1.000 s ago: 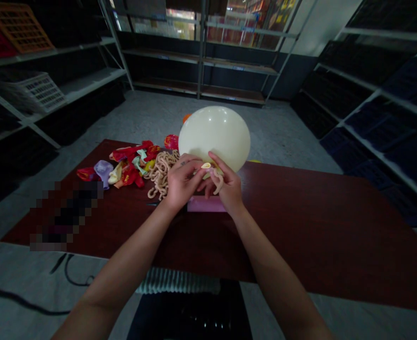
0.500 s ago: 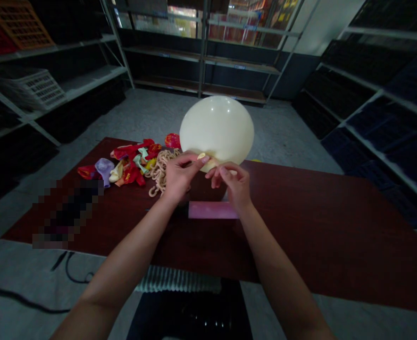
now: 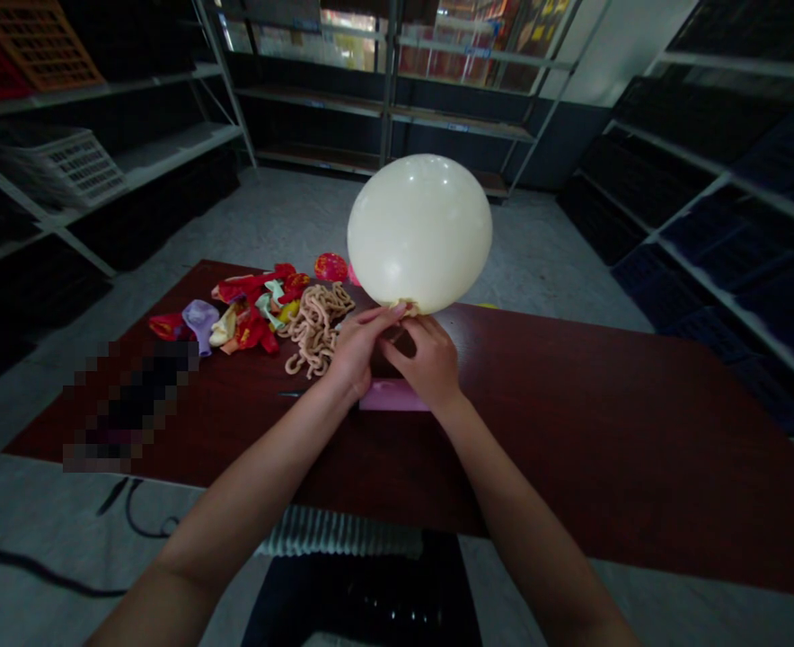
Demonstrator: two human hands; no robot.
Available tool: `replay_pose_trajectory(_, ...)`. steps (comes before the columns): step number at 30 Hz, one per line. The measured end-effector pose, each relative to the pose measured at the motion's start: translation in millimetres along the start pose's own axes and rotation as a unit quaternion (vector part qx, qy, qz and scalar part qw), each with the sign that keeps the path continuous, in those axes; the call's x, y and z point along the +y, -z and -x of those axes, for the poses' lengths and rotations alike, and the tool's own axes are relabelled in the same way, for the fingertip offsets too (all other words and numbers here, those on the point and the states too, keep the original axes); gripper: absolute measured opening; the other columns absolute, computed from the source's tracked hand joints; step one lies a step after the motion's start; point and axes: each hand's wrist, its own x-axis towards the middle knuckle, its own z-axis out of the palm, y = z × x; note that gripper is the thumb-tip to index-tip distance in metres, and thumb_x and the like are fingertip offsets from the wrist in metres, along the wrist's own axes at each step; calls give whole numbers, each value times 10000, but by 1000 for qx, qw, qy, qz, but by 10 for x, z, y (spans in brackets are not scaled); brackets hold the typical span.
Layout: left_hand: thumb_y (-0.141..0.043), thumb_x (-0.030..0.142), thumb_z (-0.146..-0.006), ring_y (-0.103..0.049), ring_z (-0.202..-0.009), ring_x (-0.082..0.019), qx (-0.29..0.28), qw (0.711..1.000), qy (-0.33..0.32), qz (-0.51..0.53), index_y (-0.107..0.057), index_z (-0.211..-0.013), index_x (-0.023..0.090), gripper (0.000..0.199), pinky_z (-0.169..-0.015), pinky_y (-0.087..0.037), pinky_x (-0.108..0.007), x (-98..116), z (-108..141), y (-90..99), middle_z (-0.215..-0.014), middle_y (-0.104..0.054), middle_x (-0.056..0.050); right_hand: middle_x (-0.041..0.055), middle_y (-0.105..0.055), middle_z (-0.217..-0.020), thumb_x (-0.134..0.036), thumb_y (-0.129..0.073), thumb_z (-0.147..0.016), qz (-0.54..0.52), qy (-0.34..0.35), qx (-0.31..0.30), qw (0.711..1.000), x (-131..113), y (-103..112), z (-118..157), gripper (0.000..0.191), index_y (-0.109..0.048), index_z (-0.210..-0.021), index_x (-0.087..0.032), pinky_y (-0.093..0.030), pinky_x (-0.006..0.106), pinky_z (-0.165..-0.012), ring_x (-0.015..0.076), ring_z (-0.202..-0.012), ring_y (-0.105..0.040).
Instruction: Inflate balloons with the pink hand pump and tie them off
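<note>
A large inflated cream balloon (image 3: 420, 232) stands upright above the table, its neck at the bottom between my fingers. My left hand (image 3: 357, 349) pinches the neck from the left. From the right, my right hand (image 3: 430, 359) closes its thumb and fingers on the same neck, and the fingertips of both hands meet there. Below the hands lies a pink cylinder (image 3: 392, 396), partly covered by my right hand. Beside my left hand sits a heap of beige chain links (image 3: 316, 325).
Uninflated balloons in red, lilac (image 3: 200, 322), cream and mint lie at the left of the dark red table (image 3: 605, 431). A red patterned ball shape (image 3: 330, 266) is at the far edge. A blurred-out dark object lies front left. Shelves with crates (image 3: 80, 166) surround the table.
The cream balloon has risen and tilted more upright. My right hand has moved left to the neck, and my left hand has shifted right, so the fingertips now meet.
</note>
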Motion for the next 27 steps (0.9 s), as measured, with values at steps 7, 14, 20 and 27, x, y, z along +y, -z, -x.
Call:
replay_pose_trajectory(7,-914,316,-665,-669,-943,-208,-28,996,-67,-60,-848,-791,208,178,-944,-494,-332,-122,72,-44,-937,-754,-66,116,-739,-919,-285,-573,-941,54,-43,7,998,81,-19,11,186,-730,-952,-185,-505,416,-837,276,-911,-681)
replay_pose_trajectory(14,-884,328,-718,-640,-931,-197,34,979,-175,-103,-829,-752,217,129,-920,-482,-335,-72,-78,75,-921,-700,-50,91,-738,-1043,-273,-467,-1026,20,42,-29,999,107,53,-37,263,-717,-962,-222,-471,375,-880,242,-1019,-644)
replay_pose_trajectory(20,-866,347,-742,-606,-873,-182,71,960,-221,-159,-815,-727,210,147,-838,-472,-315,-58,-157,153,-877,-636,-30,107,-692,-1152,-281,-526,-998,78,80,-99,989,108,119,-47,227,-741,-948,-224,-444,407,-905,267,-1081,-599)
replay_pose_trajectory(27,-872,340,-755,-605,-907,-181,75,956,-231,-167,-820,-742,222,129,-833,-470,-297,-72,-103,120,-912,-637,-34,116,-668,-1155,-281,-562,-970,109,97,-141,979,78,173,-51,211,-768,-993,-239,-434,462,-963,298,-1142,-566)
